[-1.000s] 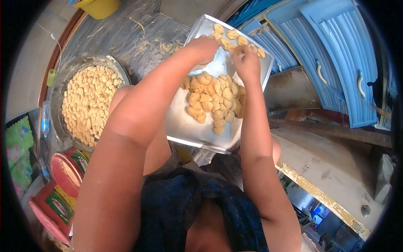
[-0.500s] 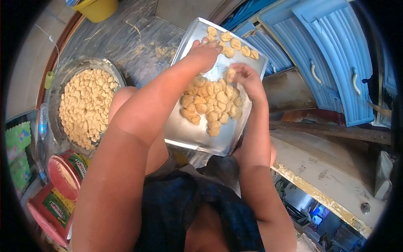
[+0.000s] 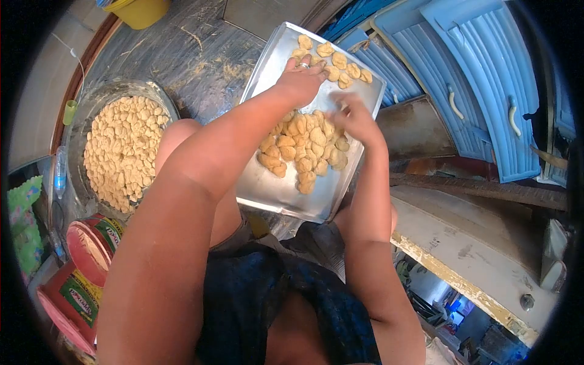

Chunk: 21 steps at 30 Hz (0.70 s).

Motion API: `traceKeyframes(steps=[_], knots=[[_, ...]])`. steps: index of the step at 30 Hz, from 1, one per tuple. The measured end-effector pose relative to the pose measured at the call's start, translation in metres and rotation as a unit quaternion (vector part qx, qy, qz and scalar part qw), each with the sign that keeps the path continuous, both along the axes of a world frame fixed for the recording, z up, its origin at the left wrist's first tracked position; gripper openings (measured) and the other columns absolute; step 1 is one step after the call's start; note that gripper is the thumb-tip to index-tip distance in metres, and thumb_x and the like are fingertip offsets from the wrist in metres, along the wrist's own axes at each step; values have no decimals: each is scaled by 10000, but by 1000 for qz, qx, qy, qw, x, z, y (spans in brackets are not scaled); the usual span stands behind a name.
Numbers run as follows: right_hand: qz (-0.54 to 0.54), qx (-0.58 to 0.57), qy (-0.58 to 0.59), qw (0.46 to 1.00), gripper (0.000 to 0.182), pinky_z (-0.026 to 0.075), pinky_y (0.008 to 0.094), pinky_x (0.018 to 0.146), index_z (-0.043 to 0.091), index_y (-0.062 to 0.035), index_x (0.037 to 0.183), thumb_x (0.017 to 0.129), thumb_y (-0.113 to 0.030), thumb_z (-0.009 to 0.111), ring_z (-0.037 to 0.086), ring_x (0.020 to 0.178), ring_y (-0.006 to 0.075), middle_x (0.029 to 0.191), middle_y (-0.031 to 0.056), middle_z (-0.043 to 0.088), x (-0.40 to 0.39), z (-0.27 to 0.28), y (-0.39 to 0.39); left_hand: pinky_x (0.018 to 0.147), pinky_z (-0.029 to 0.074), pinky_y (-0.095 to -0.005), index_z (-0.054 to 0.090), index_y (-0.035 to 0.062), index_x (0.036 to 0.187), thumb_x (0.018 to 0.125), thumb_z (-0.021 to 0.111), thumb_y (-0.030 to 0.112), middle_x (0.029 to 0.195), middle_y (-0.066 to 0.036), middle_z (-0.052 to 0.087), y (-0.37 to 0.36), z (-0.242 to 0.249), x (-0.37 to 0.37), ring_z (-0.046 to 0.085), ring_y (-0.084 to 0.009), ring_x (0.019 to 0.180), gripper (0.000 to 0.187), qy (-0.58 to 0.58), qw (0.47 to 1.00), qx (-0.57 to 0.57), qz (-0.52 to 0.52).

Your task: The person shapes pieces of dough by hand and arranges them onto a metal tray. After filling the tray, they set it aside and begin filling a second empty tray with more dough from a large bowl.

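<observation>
A metal baking tray (image 3: 267, 198) rests across my lap, tilted in view. Small flattened dough pieces (image 3: 339, 60) lie in rows at its far end. My left hand (image 3: 301, 82), a ring on one finger, reaches over these rows with its fingers stretched out, fingertips right at the pieces. A heap of dough lumps (image 3: 304, 140) fills the tray's middle. Beside that heap, on its right, is my right hand (image 3: 358, 118), fingers bent and smeared by motion; no dough piece shows clearly in them.
On the left, a large round basin (image 3: 76, 146) holds many dough lumps. Red tubs (image 3: 67, 298) with green labels stand nearer me, and a yellow bucket (image 3: 143, 13) at the far left. Blue cabinet doors (image 3: 486, 73) and a worn wooden ledge (image 3: 462, 243) flank the right.
A dough piece that was between my right fingers no longer shows there. One more piece now lies in the second row. My right fingers have moved slightly; my left hand stays over the rows.
</observation>
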State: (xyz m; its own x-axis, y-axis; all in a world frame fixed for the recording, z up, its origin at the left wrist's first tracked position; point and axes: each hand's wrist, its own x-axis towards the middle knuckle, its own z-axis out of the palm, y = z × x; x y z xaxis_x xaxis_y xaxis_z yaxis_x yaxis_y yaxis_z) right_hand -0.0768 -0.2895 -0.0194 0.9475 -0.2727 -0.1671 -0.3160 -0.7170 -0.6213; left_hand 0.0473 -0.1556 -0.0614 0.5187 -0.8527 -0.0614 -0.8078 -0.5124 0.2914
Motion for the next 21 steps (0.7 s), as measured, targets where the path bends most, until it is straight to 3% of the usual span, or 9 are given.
traceKeyframes(steps=[1,2,5,8,11,13,16,20,21], knots=[[95,73,128,985,478,470,320,738,578,-79,1182,728,-161,704,555,777,226,1064,122,524,-9,5,2,1037,211,-450,370,165,1382,771,487,-23,1490,-36,259,0,0,-1,284,-313,1347,650,0,1000,-1,-2],[111,99,111,983,478,467,300,724,590,-88,1173,719,-164,719,543,759,179,997,91,573,-17,-3,0,1033,215,-450,383,163,1374,772,489,-21,1485,-50,266,-1,0,-1,287,-317,1344,639,-9,1000,-9,6],[28,169,93,981,443,466,281,694,600,-55,1142,721,-127,716,541,723,153,895,66,619,-23,-18,-19,1025,227,-451,416,154,1348,769,499,-13,1465,-77,292,1,7,0,313,-303,1328,609,-5,1000,-3,6],[-203,210,-123,948,251,467,249,677,649,26,963,726,-44,693,571,736,124,838,68,632,-13,-19,-37,990,287,-434,485,124,1273,755,518,0,1387,-106,385,13,35,5,401,-276,1259,534,57,998,32,-16],[-267,106,-163,944,207,480,271,710,668,-2,937,735,-46,672,613,795,162,869,89,649,2,-25,-46,911,387,-399,563,85,1156,739,538,27,1237,-130,521,21,38,12,516,-272,1129,421,125,987,85,-48],[-166,-180,-234,941,222,486,311,736,677,-47,963,743,-70,662,620,814,238,940,115,647,10,-45,-49,863,434,-381,592,67,1095,734,547,48,1149,-137,583,26,31,19,564,-277,1056,365,144,981,119,-58],[-87,-285,-191,935,260,483,361,765,677,-90,996,739,-123,672,596,839,311,991,134,626,17,-54,-45,794,476,-365,614,46,1034,719,567,70,1035,-159,627,36,30,26,597,-310,974,319,165,967,180,-69],[-77,-359,-148,918,309,473,352,793,658,-91,1043,747,-179,672,597,862,298,971,135,624,22,-28,-23,789,474,-368,609,41,1036,667,631,109,1015,-149,633,48,33,35,601,-297,956,376,190,958,210,-52],[-72,-189,-92,975,340,460,352,806,647,-94,1064,745,-208,674,593,873,288,972,132,622,24,-17,-7,777,477,-367,611,40,1032,650,644,114,1003,-147,636,51,32,36,607,-294,936,391,199,953,221,-59]])
